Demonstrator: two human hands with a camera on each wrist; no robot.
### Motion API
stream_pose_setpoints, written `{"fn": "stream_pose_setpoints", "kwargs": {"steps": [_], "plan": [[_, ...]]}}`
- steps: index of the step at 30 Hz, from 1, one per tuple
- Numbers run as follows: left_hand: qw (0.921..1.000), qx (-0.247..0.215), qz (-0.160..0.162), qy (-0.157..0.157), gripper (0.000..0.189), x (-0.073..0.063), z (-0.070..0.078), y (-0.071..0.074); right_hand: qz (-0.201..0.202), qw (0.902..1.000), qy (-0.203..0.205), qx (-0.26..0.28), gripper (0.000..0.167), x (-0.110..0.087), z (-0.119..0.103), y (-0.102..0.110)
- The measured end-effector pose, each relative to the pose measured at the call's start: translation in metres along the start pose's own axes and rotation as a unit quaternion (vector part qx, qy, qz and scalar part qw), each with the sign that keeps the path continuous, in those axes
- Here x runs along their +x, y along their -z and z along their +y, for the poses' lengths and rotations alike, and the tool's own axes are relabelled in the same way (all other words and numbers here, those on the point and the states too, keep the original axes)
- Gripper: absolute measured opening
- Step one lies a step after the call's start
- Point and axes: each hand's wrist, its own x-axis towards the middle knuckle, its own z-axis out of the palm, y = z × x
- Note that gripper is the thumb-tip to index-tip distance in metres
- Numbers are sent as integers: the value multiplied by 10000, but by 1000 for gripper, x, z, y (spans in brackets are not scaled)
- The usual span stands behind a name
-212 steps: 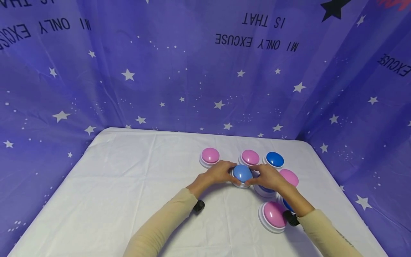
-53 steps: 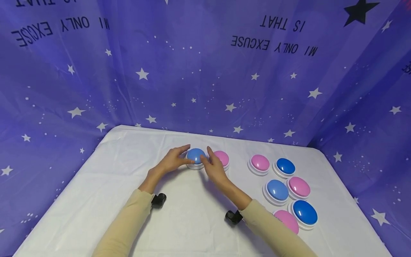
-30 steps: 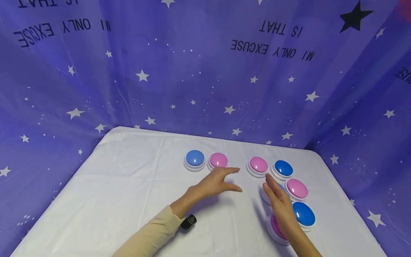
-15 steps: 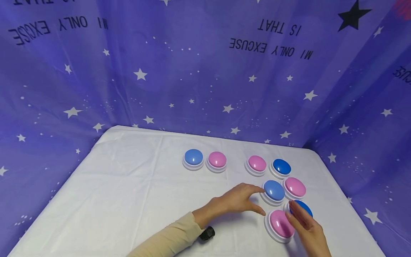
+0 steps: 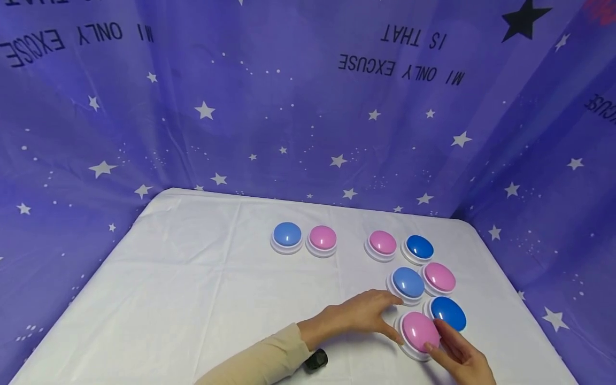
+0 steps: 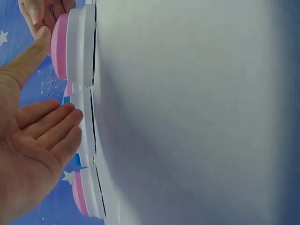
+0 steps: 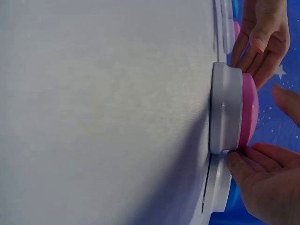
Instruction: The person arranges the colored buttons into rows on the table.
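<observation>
Nearest the front right, a pink domed push button (image 5: 420, 331) on a white round base sits flat on the table between both hands. My left hand (image 5: 370, 313) reaches in from its left side, thumb and fingers spread apart; in the left wrist view its fingers (image 6: 56, 124) are fairly straight. On the other side is my right hand (image 5: 462, 355); the right wrist view has its fingers (image 7: 239, 164) at the base's edge and its thumb (image 7: 287, 101) apart from the dome. A light blue button (image 5: 408, 282) and a dark blue button (image 5: 448, 314) stand close behind.
Farther back are a pink button (image 5: 440, 277), a dark blue button (image 5: 420, 247) and another pink button (image 5: 382, 243). A light blue button (image 5: 287, 235) and a pink button (image 5: 322, 238) stand side by side at the back middle. A starry purple curtain (image 5: 269, 107) surrounds the white-clothed table (image 5: 159, 299).
Both hands carried a light blue button leftward and let it go beside the back-middle pink one. They then moved right and forward, and now flank the near pink button.
</observation>
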Motion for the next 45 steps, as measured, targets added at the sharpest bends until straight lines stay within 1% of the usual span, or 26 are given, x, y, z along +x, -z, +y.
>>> {"fn": "stream_pose_setpoints", "kwargs": {"steps": [5,8,13,16,20,24,27,31,35,39,41,45], "plan": [[9998,-1,-203,-74,73,3,1,-2,-46,10000,15,-43,100,1,4,-2],[9995,119,-257,-156,72,5,2,-5,-99,9999,-29,-65,104,3,5,-2],[9987,184,-317,-340,62,12,3,-8,-119,9999,-50,-25,110,5,10,-3],[9982,214,-407,-382,59,15,4,-9,-101,9999,-27,41,112,6,12,-4],[9977,249,-503,-369,60,18,5,-11,-22,10000,-36,-16,114,8,13,-5],[9979,253,-489,-349,59,19,5,-13,79,9998,-124,140,117,9,14,-5],[9977,380,-450,-340,59,19,5,-13,158,9993,-178,300,119,9,14,-6],[9974,438,-502,-287,59,19,5,-13,236,9992,-209,262,122,11,16,-8],[9975,398,-534,-245,58,18,5,-14,245,9987,-262,373,126,13,17,-10],[9974,417,-409,-415,51,19,3,-16,286,9980,-302,478,128,14,18,-11],[9974,385,-339,-511,46,20,2,-17,328,9978,-315,472,127,14,18,-11],[9979,230,-262,-542,39,21,1,-18,401,9971,-435,475,124,18,24,-12]]}}
